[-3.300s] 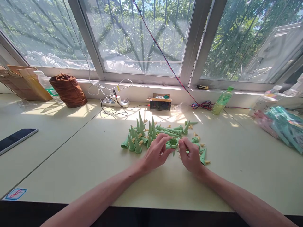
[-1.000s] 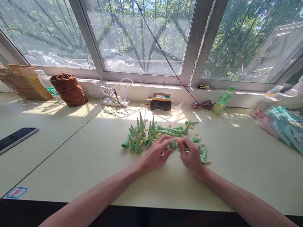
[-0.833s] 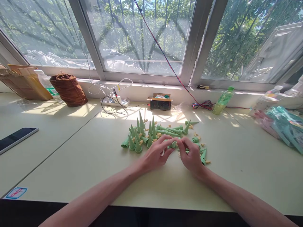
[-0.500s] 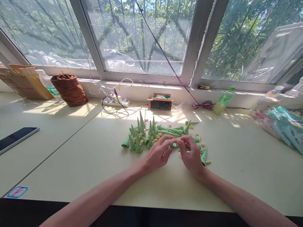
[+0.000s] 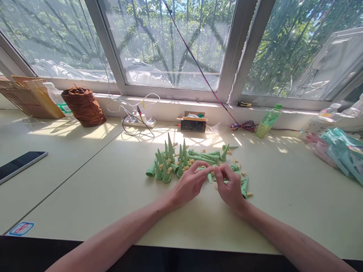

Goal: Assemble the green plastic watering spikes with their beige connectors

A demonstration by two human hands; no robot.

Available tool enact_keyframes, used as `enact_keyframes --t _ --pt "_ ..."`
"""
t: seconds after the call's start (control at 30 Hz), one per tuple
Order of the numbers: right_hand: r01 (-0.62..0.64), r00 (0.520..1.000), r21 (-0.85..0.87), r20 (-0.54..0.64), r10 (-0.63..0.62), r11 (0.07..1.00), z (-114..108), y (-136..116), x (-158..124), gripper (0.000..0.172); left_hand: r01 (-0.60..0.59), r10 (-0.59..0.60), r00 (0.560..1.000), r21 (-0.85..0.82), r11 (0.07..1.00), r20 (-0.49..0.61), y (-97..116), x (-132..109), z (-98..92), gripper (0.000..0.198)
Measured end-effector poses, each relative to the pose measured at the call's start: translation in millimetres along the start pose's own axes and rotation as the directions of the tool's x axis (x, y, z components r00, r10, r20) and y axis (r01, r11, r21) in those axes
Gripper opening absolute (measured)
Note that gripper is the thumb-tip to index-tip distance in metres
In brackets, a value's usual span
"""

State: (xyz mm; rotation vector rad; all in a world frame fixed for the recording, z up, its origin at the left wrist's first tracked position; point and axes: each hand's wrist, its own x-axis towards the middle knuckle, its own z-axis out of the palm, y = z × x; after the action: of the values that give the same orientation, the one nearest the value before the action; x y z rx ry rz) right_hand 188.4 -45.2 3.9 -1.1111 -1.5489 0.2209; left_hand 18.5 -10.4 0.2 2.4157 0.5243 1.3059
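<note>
Between my two hands is a green plastic cone (image 5: 209, 177), its pointed tip slanting down toward me. My left hand (image 5: 194, 178) is closed on it from the left, fingertips on its upper part. From the right, my right hand (image 5: 229, 184) pinches at the cone's top end; whether a small part sits in that pinch is hidden by the fingers. Several more green cones (image 5: 166, 174) stand and lie behind and left of my hands, with small yellowish valve-like pieces (image 5: 169, 170) on or among them. Another green cone (image 5: 244, 187) lies just right of my right hand.
A phone (image 5: 22, 165) lies at the left. Along the window side are a brown cloth bag (image 5: 83, 106), a power strip (image 5: 138, 121) with cables, a small dark device (image 5: 193, 125), a green-capped bottle (image 5: 268, 121) and plastic bags (image 5: 343, 149) at the right.
The held cone has turned, so its tip now points down toward me below my fingers. Both hands stay nearly in place.
</note>
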Motion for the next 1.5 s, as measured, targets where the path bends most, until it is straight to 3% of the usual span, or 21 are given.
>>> enact_keyframes --t 0.13,0.3,0.43,0.6,0.93,1.13,1.5 --pt "-0.041 0.999 0.006 -0.027 0.041 0.999 0.5 2.3 -2.6 0.035 0.059 -0.057 0.998 0.057 0.997 -0.036 1.9 -0.1 3.0 0.033" --pt "-0.08 0.988 0.063 -0.129 0.088 0.995 -0.7 5.2 -5.6 0.031 0.211 -0.22 0.965 -0.071 0.975 -0.142 5.5 3.1 3.8 0.014" --pt "-0.048 0.991 0.105 -0.121 0.06 0.993 -0.4 7.8 -7.8 0.029 0.271 -0.278 0.959 -0.112 0.956 -0.055 6.5 7.2 -0.1 0.041" --pt "-0.009 1.0 0.12 0.002 0.008 0.993 1.0 9.5 -11.0 0.024 0.267 -0.26 0.963 -0.161 0.95 0.067 4.7 8.0 -0.4 0.056" --pt "0.015 0.999 0.132 0.045 -0.021 0.991 -1.9 4.5 -8.1 0.027 0.267 -0.257 0.963 -0.184 0.946 0.074 6.1 8.6 -5.3 0.042" --pt "0.023 0.998 0.124 0.052 -0.029 0.992 -3.3 4.7 -7.2 0.028 0.18 -0.172 0.983 -0.159 0.971 0.063 3.8 4.6 -3.6 0.019" --pt "0.067 0.998 0.046 -0.017 -0.066 0.997 -2.7 3.2 -4.7 0.03 0.111 -0.109 0.993 -0.057 0.992 0.045 6.8 2.9 -3.0 0.027"
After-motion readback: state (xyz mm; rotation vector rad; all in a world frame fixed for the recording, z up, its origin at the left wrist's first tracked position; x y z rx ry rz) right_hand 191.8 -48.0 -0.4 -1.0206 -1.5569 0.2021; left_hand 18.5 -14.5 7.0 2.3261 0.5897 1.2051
